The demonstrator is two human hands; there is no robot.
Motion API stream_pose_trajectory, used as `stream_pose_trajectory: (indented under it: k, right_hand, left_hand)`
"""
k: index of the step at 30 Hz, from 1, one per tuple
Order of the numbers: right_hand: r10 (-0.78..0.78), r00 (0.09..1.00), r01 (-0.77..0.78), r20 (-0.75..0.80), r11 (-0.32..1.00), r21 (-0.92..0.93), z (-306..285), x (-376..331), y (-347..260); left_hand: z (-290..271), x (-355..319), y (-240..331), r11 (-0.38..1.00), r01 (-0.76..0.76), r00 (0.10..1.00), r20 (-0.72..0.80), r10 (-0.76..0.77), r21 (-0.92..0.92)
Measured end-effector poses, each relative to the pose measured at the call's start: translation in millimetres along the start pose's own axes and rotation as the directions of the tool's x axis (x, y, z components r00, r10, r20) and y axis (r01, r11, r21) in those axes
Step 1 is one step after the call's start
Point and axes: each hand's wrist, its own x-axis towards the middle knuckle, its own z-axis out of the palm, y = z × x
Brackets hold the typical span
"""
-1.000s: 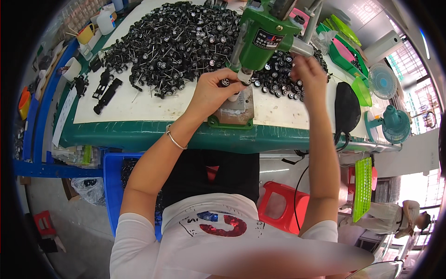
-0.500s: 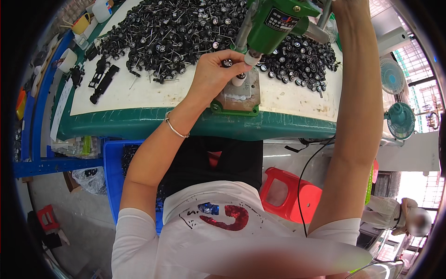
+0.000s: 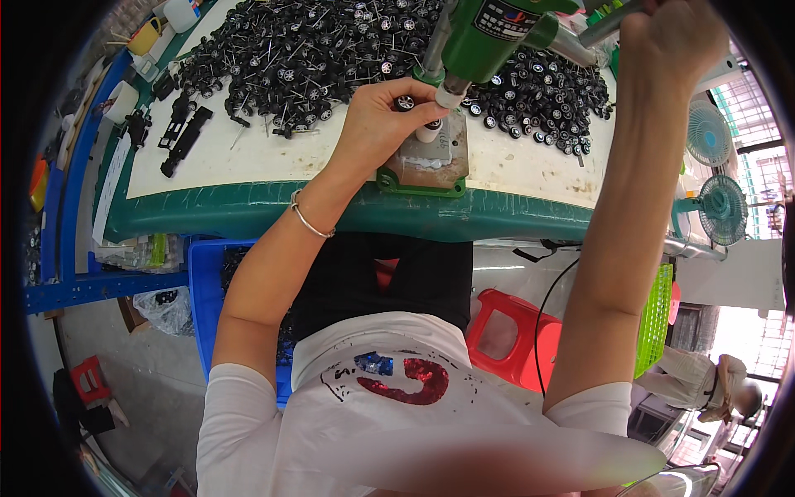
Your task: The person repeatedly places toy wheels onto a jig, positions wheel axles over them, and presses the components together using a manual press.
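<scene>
Left hand (image 3: 383, 124) pinches 1 small black toy wheel (image 3: 405, 103) under the green press (image 3: 489, 37) – right hand (image 3: 672, 35) fisted round its grey metal lever (image 3: 607, 23).

Label (image 3: 507, 15) on my green press (image 3: 489, 37): dark plate with light print, above the bench's middle, tilted. White jug (image 3: 180, 12) and yellow tub (image 3: 146, 35) at the bench's far left corner; white cup (image 3: 121, 101) along the left edge. Clear bags (image 3: 132, 253) under the left edge, another (image 3: 166, 308) lower by the blue crate (image 3: 203, 290). No screens, no signs.
</scene>
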Motion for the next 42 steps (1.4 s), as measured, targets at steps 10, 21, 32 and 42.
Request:
stream_pose_trajectory:
  k: [10, 21, 32, 42]
  right_hand:
    - [-0.167, 0.969, 0.092, 0.181, 0.928, 0.361, -40.0, -11.8, 1.1]
    - [-0.087, 0.996, 0.091, -0.034, 0.982, 0.165, -6.1, -20.7, -18.6]
    - [0.576, 0.816, -0.574, 0.053, 0.818, -0.045, -4.7, 40.8, 60.5]
    - [0.511, 0.855, -0.509, -0.091, 0.86, 0.041, -65.3, -31.2, 66.2]
  left_hand:
    - [5.6, -5.4, 2.8, 0.994, 0.098, 0.993, -0.057, -0.1, -0.04]
    - [8.3, -6.6, -0.3, 0.976, 0.042, 0.997, -0.054, -0.054, -0.213]
    - [-27.0, 0.9, -9.3, 0.809, 0.102, 0.977, -0.096, -0.191, -0.579]
    - [-64.4, 3.3, -17.0, 0.918, 0.347, 0.931, -0.187, -0.313, 0.194]
